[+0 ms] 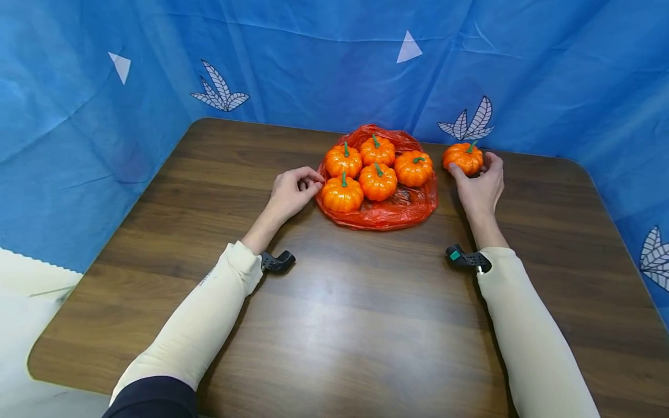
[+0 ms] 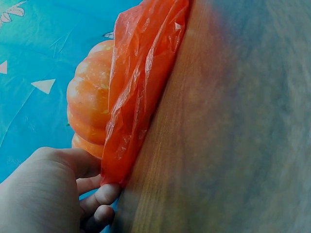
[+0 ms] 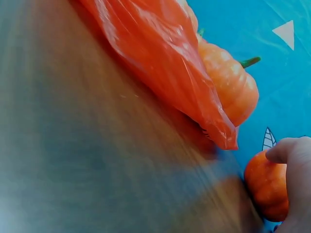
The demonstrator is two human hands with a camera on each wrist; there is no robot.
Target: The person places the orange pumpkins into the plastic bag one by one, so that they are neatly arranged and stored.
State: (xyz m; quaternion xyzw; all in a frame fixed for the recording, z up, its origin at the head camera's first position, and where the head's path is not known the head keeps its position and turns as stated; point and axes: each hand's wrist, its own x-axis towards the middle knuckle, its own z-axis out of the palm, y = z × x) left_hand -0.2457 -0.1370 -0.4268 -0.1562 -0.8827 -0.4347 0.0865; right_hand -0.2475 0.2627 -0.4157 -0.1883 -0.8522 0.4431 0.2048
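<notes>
A red plastic bag (image 1: 389, 219) lies spread on the table with several small orange pumpkins (image 1: 378, 182) with green stems sitting on it. My left hand (image 1: 294, 190) pinches the bag's left edge between thumb and fingers; the left wrist view shows the red film (image 2: 141, 97) at the fingertips. To the right of the bag, my right hand (image 1: 482, 184) grips a single pumpkin (image 1: 463, 158) from its near side, thumb on the left and fingers on the right. In the right wrist view the thumb lies against this pumpkin (image 3: 268, 187), and the other fingers are hidden.
The brown wooden table (image 1: 334, 325) has rounded corners. A blue curtain (image 1: 313, 64) with white leaf and triangle prints hangs right behind its back edge and along both sides. Black bands (image 1: 278, 262) sit on both wrists over pale sleeves.
</notes>
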